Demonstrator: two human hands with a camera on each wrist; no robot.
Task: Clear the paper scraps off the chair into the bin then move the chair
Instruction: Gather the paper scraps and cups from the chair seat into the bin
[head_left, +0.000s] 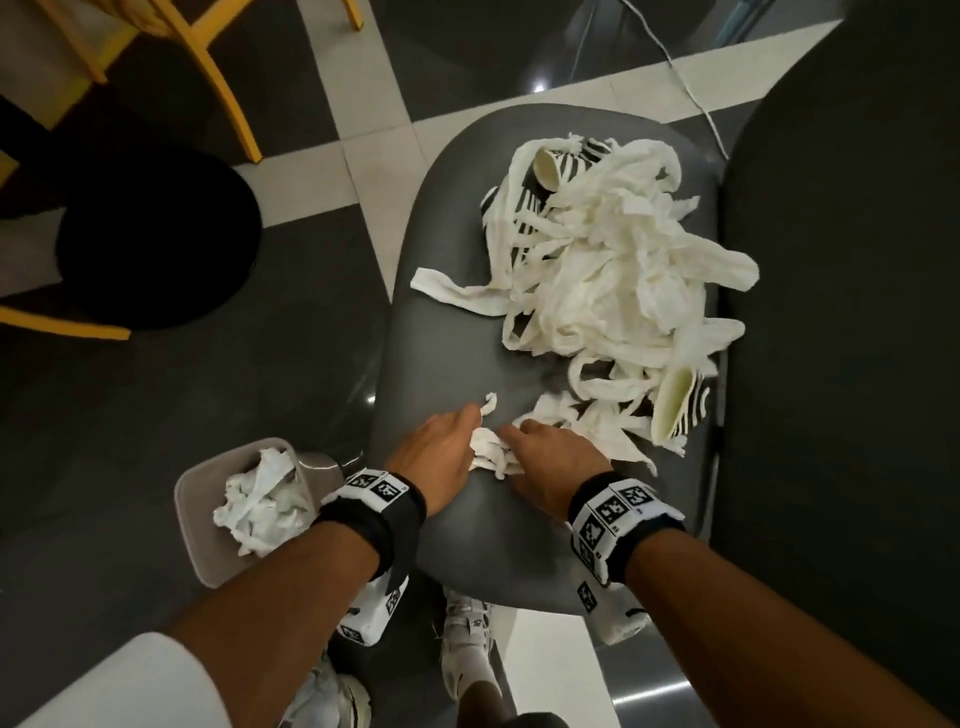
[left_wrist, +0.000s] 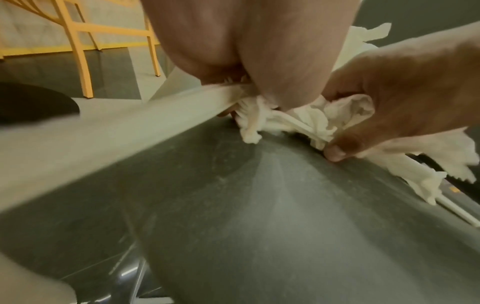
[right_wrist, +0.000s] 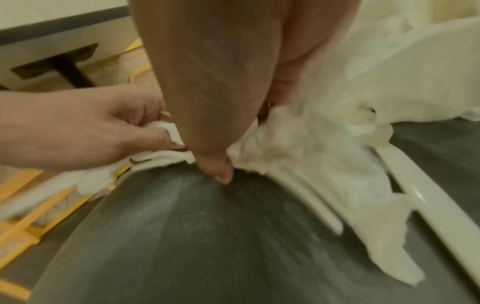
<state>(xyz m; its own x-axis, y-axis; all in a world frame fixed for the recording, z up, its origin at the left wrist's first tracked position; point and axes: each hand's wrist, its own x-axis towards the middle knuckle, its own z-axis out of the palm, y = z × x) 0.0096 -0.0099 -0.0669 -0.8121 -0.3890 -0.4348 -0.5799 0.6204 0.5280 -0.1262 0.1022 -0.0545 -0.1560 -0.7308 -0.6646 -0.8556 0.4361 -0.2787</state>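
A grey chair seat (head_left: 457, 332) carries a big heap of white paper strips (head_left: 608, 270) at its far right, with two striped paper cups (head_left: 675, 410) among them. Near the seat's front edge, my left hand (head_left: 441, 457) and right hand (head_left: 545, 462) both grip one small bunch of white scraps (head_left: 491, 452) between them. In the left wrist view the bunch (left_wrist: 298, 121) is pinched by curled fingers from both sides. The right wrist view shows my right thumb (right_wrist: 218, 168) pressing the scraps (right_wrist: 285, 144) onto the seat (right_wrist: 233, 236). A beige bin (head_left: 208, 519) holding crumpled scraps stands on the floor, left of the chair.
The chair's dark backrest (head_left: 852, 312) rises on the right. A yellow-framed chair (head_left: 208, 67) and a round black base (head_left: 156, 239) stand at the left on the tiled floor. A white cable (head_left: 685, 88) runs behind the chair. My shoes (head_left: 467, 649) are under the seat's front.
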